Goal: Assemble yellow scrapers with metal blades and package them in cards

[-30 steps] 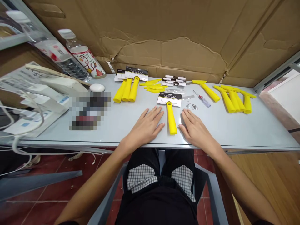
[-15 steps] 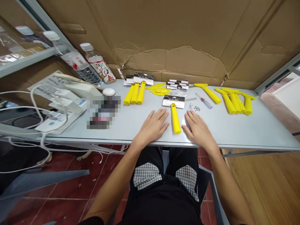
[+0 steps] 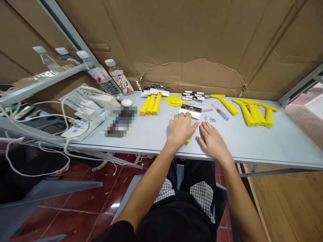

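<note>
My left hand [image 3: 180, 129] lies over a yellow scraper [image 3: 186, 141], its fingers bent around the handle and its thumb out to the right. A black-and-white card [image 3: 190, 111] covers the scraper's head, and the handle's lower end shows beneath my palm. Flat on the table just right of it, my right hand [image 3: 212, 139] is open and holds nothing. Small screws [image 3: 212, 119] lie in little heaps beyond its fingertips. Near them are a screwdriver [image 3: 220, 112] with a clear handle and a thin metal strip [image 3: 207, 110].
Carded yellow scrapers [image 3: 150, 105] lie at back left, beside loose yellow pieces [image 3: 176, 100] and stacked cards [image 3: 193, 95]. Several T-shaped yellow handles [image 3: 254, 114] are at right. Bottles [image 3: 121, 79], white cables [image 3: 67, 116], a white oval object [image 3: 127, 103] and a pixelated item [image 3: 121, 124] occupy the left.
My left hand has moved right from the tabletop onto the yellow scraper, which has turned slightly. My right hand stays flat in place. The view has shifted a little left.
</note>
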{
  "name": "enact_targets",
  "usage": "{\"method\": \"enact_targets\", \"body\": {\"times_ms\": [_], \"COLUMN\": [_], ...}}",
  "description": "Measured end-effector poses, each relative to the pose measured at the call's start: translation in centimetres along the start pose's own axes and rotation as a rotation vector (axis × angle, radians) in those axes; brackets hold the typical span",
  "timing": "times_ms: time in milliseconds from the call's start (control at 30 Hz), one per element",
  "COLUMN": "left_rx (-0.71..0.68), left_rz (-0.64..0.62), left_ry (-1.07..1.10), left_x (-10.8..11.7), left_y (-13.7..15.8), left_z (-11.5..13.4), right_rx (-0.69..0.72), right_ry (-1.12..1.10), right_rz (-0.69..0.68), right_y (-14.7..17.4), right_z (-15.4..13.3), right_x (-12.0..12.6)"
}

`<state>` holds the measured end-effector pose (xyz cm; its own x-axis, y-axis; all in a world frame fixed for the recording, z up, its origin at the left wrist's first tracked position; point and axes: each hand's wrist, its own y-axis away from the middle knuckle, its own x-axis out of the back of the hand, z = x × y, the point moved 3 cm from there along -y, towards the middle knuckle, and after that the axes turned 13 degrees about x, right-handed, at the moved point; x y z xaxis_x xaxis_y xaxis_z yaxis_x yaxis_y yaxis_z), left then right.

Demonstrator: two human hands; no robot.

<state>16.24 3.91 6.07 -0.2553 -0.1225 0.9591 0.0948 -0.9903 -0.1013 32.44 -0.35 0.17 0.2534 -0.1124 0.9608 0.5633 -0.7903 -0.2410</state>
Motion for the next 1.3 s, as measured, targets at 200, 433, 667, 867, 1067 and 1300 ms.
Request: {"method": "enact_targets", "body": {"times_ms": [200, 433, 667, 867, 1067, 1300], "left_rx": [-0.025, -0.044, 0.025, 0.12, 0.227, 0.298], "left_rz": [-0.038, -0.012, 0.114, 0.21, 0.197, 0.107], "left_ry": [-0.038, 0.002, 0.032, 0.029, 0.03, 0.035], "left_x": [-0.9, -1.0, 3.9, 7.0, 5.5, 3.1], "left_y": [-1.5, -1.6, -5.1, -12.2, -17.3, -18.8], "left_z": [0.9, 0.5, -3.6, -9.7, -13.4, -15.2], "right_rx": [0.004, 0.024, 0.037, 0.042, 0.034, 0.036], "right_ry": [-0.002, -0.023, -0.029, -0.008, -0.008, -0.01], "right_rz": [0.008, 0.033, 0.05, 0.062, 0.05, 0.063], "right_y": [0.0, 0.0, 0.1, 0.2, 0.2, 0.2], "right_z": [-0.1, 0.2, 0.2, 0.1, 0.0, 0.1], "right_x": [0.2, 0.0, 0.0, -0.1, 0.1, 0.2]}}
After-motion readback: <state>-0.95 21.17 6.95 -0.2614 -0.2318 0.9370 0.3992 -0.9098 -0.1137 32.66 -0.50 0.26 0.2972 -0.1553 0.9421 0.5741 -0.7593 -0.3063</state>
